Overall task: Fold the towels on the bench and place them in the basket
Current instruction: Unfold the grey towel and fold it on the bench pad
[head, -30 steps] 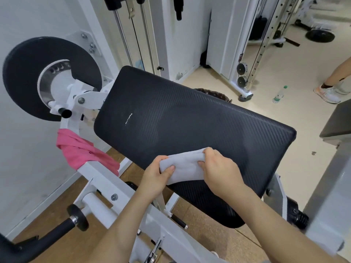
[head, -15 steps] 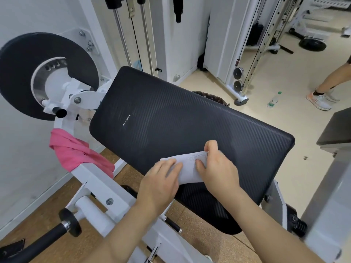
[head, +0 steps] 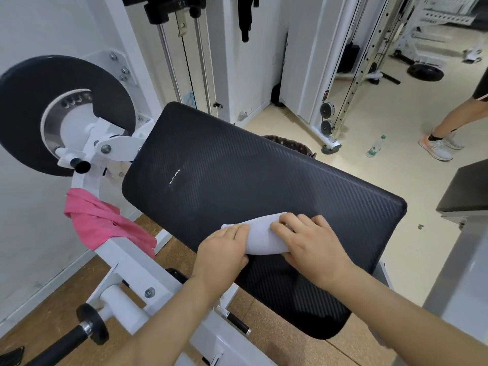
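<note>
A small folded white towel (head: 264, 237) of soft cloth lay on the black padded table (head: 237, 175) with the ribbed cover, near the table's edge at 6 o'clock. Both hands were on it. The left hand (head: 221, 253) covered the towel's end at 9 o'clock: its fingers lay nearly straight and flat on the cloth, pressing it down, and the thumb was at the near edge. The right hand (head: 314, 249) was on the end at 3 o'clock; its fingers were bent over the top of the white towel and its thumb touched the near edge, so this hand was gripping the cloth. Between the two hands the middle part of the towel stayed visible, rounded like a loose roll.

A crumpled pink towel (head: 105, 228) hung over the white metal frame (head: 124, 260) at 9 o'clock from the white towel, well apart from both hands. Beyond the table's far edge, at 12 o'clock, only the rim of a dark brown perforated basket (head: 287, 143) showed. A large black round weight plate (head: 26, 107) stood at 10 o'clock. At 2 o'clock a clear plastic bottle (head: 375, 147) stood on the beige floor (head: 383, 180), near another person's shoe (head: 437, 150).
</note>
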### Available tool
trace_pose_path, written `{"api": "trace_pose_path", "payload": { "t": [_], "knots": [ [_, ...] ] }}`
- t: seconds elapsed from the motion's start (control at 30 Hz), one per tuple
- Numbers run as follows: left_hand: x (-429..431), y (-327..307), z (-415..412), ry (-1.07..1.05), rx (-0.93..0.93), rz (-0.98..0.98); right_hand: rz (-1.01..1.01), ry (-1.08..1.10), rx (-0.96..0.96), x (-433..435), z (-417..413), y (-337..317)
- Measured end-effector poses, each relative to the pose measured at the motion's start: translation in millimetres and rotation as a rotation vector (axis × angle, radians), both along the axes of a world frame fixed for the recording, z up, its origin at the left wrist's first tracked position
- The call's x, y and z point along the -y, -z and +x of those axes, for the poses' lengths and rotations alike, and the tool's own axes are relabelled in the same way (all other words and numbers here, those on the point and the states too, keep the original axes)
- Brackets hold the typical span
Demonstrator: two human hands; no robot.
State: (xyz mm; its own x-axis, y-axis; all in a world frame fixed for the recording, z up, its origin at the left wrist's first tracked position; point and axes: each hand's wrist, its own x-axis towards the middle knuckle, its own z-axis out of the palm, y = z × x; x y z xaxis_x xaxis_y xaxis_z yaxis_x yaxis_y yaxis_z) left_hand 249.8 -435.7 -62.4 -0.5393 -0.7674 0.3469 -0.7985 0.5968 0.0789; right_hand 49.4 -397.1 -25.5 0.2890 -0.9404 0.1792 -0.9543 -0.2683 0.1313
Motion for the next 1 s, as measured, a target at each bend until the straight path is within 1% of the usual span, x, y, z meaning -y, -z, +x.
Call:
{"api": "trace_pose_path", "payload": {
  "t": [0.03,0.1,0.17,0.27,0.3,0.33,0.37,0.4,0.47,0.5,0.57,0.67,0.7,0.77,0.8,0.87,0.9,1.0],
  "knots": [
    [4,-5,1,-0.023,-0.027,0.066,0.003,0.012,0.033,3,2,-1],
    [16,-17,8,-0.056,-0.089,0.28,0.084,0.061,0.172,9,4,-3],
    [27,-30,18,-0.047,-0.211,0.568,0.235,0.105,0.427,16,3,-13],
    [28,-46,34,-0.017,-0.456,0.979,0.494,0.178,0.958,26,-3,-40],
    [25,-50,39,-0.005,-0.552,1.128,0.58,0.194,1.103,27,-5,-49],
    [21,-51,43,0.018,-0.652,1.284,0.662,0.202,1.204,28,-5,-55],
    [14,-53,47,0.046,-0.728,1.409,0.729,0.204,1.265,28,-5,-59],
    [8,-55,50,0.066,-0.764,1.478,0.774,0.191,1.299,26,-3,-62],
    [-5,-61,53,0.08,-0.738,1.481,0.782,0.162,1.298,21,1,-64],
    [-10,-65,53,0.085,-0.727,1.438,0.764,0.145,1.276,18,2,-65],
    [-20,-76,49,0.108,-0.789,1.349,0.748,0.105,1.246,11,3,-68],
    [-34,-93,32,0.111,-0.88,1.244,0.728,0.054,1.265,-4,9,-74],
    [-40,-95,24,0.087,-0.902,1.207,0.686,0.053,1.278,-10,12,-75],
    [-52,-96,13,-0.009,-1.008,1.117,0.522,0.142,1.295,-25,19,-75],
    [-58,-95,9,-0.08,-1.055,1.055,0.397,0.201,1.267,-34,21,-75],
    [-71,-92,5,-0.223,-1.045,0.894,0.16,0.239,1.12,-54,23,-76],
    [-78,-90,3,-0.267,-1.012,0.816,0.109,0.215,1.065,-64,25,-76],
    [-101,-89,-6,-0.295,-0.943,0.664,0.155,0.111,0.985,-87,38,-73]
  ]
}}
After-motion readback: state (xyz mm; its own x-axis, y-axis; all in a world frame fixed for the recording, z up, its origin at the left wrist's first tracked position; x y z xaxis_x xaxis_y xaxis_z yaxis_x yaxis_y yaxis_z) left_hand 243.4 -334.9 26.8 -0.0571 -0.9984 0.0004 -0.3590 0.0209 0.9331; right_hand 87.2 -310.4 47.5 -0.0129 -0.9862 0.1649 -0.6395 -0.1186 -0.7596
